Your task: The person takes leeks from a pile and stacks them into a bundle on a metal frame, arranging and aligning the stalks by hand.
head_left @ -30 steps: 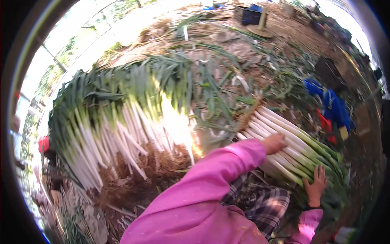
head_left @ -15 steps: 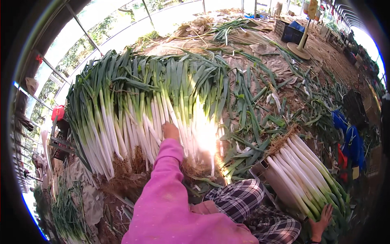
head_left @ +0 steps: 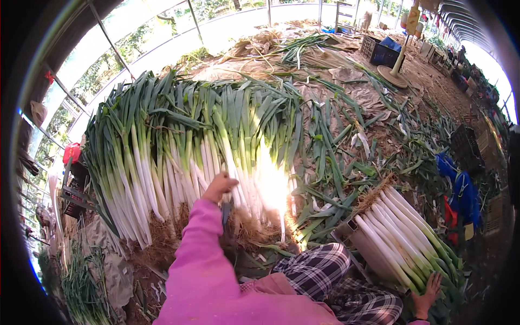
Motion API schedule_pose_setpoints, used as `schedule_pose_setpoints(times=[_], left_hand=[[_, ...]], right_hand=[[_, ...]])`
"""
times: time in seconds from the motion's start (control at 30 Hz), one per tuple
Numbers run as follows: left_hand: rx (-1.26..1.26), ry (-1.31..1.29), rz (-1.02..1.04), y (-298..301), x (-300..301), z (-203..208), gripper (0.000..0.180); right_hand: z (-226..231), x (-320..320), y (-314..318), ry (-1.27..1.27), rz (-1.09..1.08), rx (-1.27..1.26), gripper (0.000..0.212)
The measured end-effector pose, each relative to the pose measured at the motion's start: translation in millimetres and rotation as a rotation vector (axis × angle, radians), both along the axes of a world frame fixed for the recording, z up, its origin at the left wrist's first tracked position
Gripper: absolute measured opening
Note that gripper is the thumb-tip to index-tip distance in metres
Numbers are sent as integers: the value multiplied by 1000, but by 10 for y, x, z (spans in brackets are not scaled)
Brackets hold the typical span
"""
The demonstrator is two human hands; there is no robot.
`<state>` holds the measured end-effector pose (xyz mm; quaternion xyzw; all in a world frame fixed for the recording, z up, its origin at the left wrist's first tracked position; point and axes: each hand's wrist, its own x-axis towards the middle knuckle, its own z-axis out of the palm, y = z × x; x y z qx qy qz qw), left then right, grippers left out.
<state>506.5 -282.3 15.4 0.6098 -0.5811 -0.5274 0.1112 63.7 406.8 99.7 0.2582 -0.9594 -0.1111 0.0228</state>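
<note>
A wide row of leeks (head_left: pixel 143 162) lies in front of me, green tops away and white shanks and roots toward me. Over the shanks near the middle, my left hand (head_left: pixel 220 187), in a pink sleeve, is closed in a fist. What it grips cannot be made out; a dark, blurred shape shows just below it. At the lower right, a smaller bundle of leeks (head_left: pixel 398 233) rests on a metal-sided stand (head_left: pixel 360 246), roots pointing up and away. My right hand (head_left: pixel 428 295) lies on that bundle's green part, fingers spread.
Loose leek leaves (head_left: pixel 330 141) litter the ground to the right of the row. A dark crate (head_left: pixel 376 51) and a round-based stand (head_left: pixel 391 77) are farther back. Blue cloth (head_left: pixel 463 189) hangs at the right. More greens (head_left: pixel 86 287) lie at the lower left. My plaid-covered legs (head_left: pixel 317 271) are below.
My left hand has drawn back toward me and slightly left, from the shanks down toward the root ends. My right hand stays on the small bundle. The view has shifted slightly.
</note>
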Motion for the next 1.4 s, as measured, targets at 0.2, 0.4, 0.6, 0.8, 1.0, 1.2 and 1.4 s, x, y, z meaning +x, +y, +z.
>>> schedule_pose_setpoints(times=[0.2, 0.4, 0.6, 0.8, 1.0, 1.2, 1.4], left_hand=[[212, 566, 63, 503, -166, 154, 57], [106, 645, 189, 163, -937, 191, 52], [264, 842, -410, 1053, -2026, 1131, 37], [111, 681, -1037, 2078, -2921, 1845, 54], [-516, 706, -1369, 3268, -3698, 1794, 33], [-1069, 559, -1586, 4214, -3779, 810, 28], [-1044, 610, -1463, 4410, -3631, 715, 31]], right_hand=[[35, -17, -138, -54, 24, -85, 105], [35, 63, -198, -26, 57, -145, 100], [84, 69, -69, 1, 40, -170, 101], [81, 83, -175, 33, 116, -262, 97], [159, 346, -65, 244, 221, -431, 71], [-304, 531, 248, 210, 183, -521, 38], [-120, 522, 347, 136, 141, -671, 25]])
